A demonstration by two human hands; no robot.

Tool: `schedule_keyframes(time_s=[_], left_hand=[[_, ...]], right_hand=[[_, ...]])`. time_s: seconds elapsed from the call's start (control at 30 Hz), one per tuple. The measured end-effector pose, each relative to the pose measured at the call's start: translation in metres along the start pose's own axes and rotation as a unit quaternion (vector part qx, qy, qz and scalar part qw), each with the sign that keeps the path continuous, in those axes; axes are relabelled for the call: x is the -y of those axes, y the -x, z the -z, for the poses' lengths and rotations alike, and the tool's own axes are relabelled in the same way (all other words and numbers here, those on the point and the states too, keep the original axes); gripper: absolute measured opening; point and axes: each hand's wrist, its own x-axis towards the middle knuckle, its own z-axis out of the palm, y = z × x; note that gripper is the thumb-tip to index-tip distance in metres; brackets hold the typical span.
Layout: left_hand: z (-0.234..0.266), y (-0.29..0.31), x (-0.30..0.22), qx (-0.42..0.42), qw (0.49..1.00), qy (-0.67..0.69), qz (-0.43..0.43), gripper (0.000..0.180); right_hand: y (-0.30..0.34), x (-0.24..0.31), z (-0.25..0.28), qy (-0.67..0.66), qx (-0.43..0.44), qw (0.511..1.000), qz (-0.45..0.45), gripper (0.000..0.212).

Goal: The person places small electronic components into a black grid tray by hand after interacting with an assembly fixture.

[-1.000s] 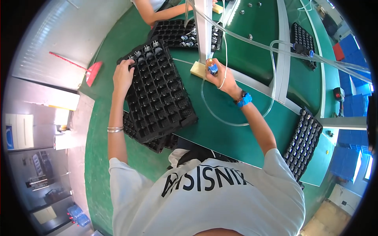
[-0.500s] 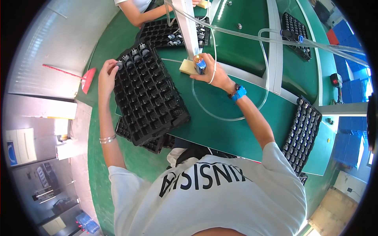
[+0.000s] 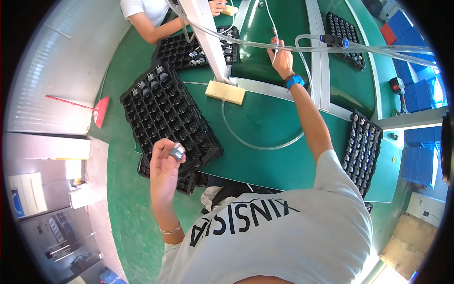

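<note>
A green workbench (image 3: 265, 118) fills the middle of a workshop, with a green floor to the left where a red broom (image 3: 80, 108) lies. The person's left hand (image 3: 164, 166) is raised beside the bench edge, its fingers pinched around a small grey and black part (image 3: 177, 152), held just over the near corner of a black compartment tray (image 3: 165, 118). That tray rests on another like it, angled toward the left arm, likely so its pockets are within easy reach. The right hand (image 3: 282, 57), with a blue wristband, stretches far across the bench and closes on a thin cable (image 3: 270, 19) hanging from above. A cream foam block (image 3: 225, 92) sits near the foot of a white post, and a clear tube (image 3: 255, 142) loops across the bench. A second tray (image 3: 362, 149) lies at the right. A co-worker's arm (image 3: 156, 31) reaches in at the top, the body cut off. What fills the tray pockets is too small to make out.
</note>
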Motion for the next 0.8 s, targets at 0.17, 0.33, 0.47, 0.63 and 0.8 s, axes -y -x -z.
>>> schedule_keyframes(time_s=[0.17, 0.33, 0.47, 0.63, 0.8], left_hand=[[-0.021, -0.002, 0.016, -0.017, 0.999, -0.033, -0.020, 0.020], [-0.042, -0.020, 0.026, 0.029, 0.994, -0.034, -0.098, 0.022], [-0.056, -0.026, 0.033, 0.017, 0.994, 0.003, -0.104, 0.022], [-0.061, -0.025, 0.037, 0.032, 0.993, -0.012, -0.110, 0.023], [-0.061, -0.024, 0.036, 0.024, 0.993, -0.028, -0.114, 0.024]], right_hand=[[-0.008, 0.020, 0.015, 0.076, 0.021, 0.997, 0.000, 0.025], [0.023, 0.095, 0.058, -0.371, 0.119, 0.908, -0.152, 0.022], [0.079, 0.180, 0.088, -0.771, 0.264, 0.414, -0.405, 0.030], [0.096, 0.225, 0.130, -0.629, 0.417, 0.527, -0.390, 0.040], [0.098, 0.230, 0.139, -0.636, 0.404, 0.527, -0.394, 0.040]])
